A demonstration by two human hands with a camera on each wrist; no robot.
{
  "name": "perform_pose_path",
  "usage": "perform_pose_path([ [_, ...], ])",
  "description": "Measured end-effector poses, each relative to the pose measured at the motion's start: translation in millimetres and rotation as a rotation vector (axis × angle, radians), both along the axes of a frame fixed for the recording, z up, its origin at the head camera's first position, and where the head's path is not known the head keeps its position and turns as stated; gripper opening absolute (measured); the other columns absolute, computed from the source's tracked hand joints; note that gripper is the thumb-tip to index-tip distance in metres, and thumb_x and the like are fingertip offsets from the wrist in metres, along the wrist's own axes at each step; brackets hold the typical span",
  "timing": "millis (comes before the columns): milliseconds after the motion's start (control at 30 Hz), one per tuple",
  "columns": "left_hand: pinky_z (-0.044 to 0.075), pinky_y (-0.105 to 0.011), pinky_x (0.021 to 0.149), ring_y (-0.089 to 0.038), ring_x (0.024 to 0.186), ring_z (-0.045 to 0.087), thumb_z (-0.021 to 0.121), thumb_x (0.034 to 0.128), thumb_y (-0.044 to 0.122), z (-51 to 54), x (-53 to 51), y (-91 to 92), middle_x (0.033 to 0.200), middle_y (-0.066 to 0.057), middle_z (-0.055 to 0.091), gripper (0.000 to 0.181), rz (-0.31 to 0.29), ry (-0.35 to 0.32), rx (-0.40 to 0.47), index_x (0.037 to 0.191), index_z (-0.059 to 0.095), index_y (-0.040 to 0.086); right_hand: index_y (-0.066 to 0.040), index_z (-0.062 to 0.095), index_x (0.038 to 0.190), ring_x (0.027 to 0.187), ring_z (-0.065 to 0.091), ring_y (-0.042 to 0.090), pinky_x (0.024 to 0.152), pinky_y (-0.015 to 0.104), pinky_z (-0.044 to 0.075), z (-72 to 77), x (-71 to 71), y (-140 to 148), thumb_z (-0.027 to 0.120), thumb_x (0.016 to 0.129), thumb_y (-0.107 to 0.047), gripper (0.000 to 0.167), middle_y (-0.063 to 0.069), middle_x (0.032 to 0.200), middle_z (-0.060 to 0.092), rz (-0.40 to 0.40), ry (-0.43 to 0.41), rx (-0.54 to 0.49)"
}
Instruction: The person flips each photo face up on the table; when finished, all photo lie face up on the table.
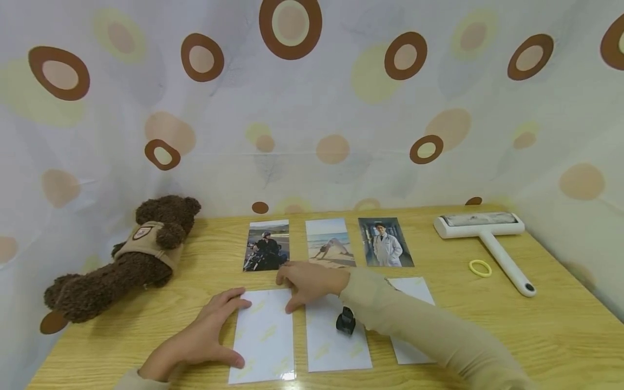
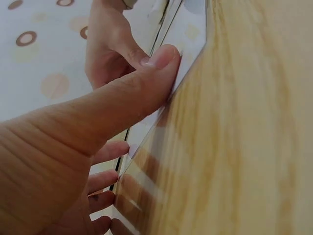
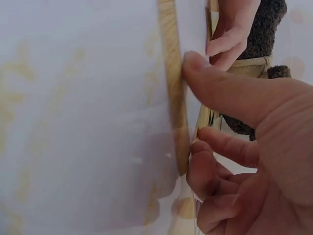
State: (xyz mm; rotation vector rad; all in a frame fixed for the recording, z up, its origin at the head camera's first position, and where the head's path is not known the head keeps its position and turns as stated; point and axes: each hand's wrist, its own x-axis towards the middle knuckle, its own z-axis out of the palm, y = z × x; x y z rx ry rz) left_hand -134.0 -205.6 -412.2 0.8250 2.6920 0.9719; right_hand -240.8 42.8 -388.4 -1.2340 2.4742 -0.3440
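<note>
Several white-backed cards with faint yellow print lie face down in the front row. My left hand (image 1: 202,331) touches the left edge of the leftmost card (image 1: 265,336), fingers spread and thumb (image 2: 159,61) near its lower corner. Across from it, my right hand (image 1: 314,280) rests at that card's upper right corner; in the right wrist view its thumb (image 3: 198,66) is on the edge and the other fingers are bent. The middle card (image 1: 322,344) and the right card (image 1: 407,346) lie partly under my right forearm.
Behind lie a motorcyclist photo (image 1: 267,246), a beach yoga photo (image 1: 330,242) and a doctor photo (image 1: 385,242). A brown teddy bear (image 1: 153,246) lies left. On the right are a white lint roller (image 1: 497,249) and a yellow ring (image 1: 480,268). A dotted curtain (image 1: 312,108) hangs behind.
</note>
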Motion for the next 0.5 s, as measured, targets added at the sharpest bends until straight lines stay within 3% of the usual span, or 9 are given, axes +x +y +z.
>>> perform_pose_path([
  [267, 0.021, -0.066, 0.107, -0.047, 0.137, 0.023, 0.087, 0.0547, 0.052, -3.0, 0.0, 5.5, 0.149, -0.027, 0.026, 0.127, 0.079, -0.066, 0.009, 0.148, 0.02, -0.002, -0.011, 0.058, 0.101, 0.071, 0.044, 0.008, 0.068, 0.021, 0.039, -2.4, -3.9, -0.8, 0.085, 0.073, -0.028, 0.042, -0.004, 0.082, 0.051, -0.095, -0.112, 0.009],
  [400, 0.02, -0.066, 0.108, -0.047, 0.137, 0.022, 0.089, 0.0508, 0.051, -2.2, 1.7, 4.0, 0.149, -0.028, 0.026, 0.136, 0.122, -0.058, 0.009, 0.149, 0.013, -0.004, -0.01, 0.057, 0.098, 0.071, 0.041, 0.009, 0.066, 0.021, 0.036, -4.1, -5.4, -2.7, 0.084, 0.074, -0.029, 0.041, -0.004, 0.079, 0.047, -0.057, -0.105, -0.007],
  [500, 0.027, -0.062, 0.106, -0.04, 0.131, 0.034, 0.089, 0.0484, 0.051, -2.8, 1.4, 3.6, 0.141, -0.021, 0.04, 0.137, 0.164, -0.006, 0.01, 0.149, 0.015, -0.003, -0.01, 0.054, 0.092, 0.071, 0.039, 0.01, 0.064, 0.022, 0.032, -4.1, -6.3, -4.2, 0.084, 0.074, -0.029, 0.04, -0.003, 0.078, 0.042, -0.022, -0.07, -0.023],
])
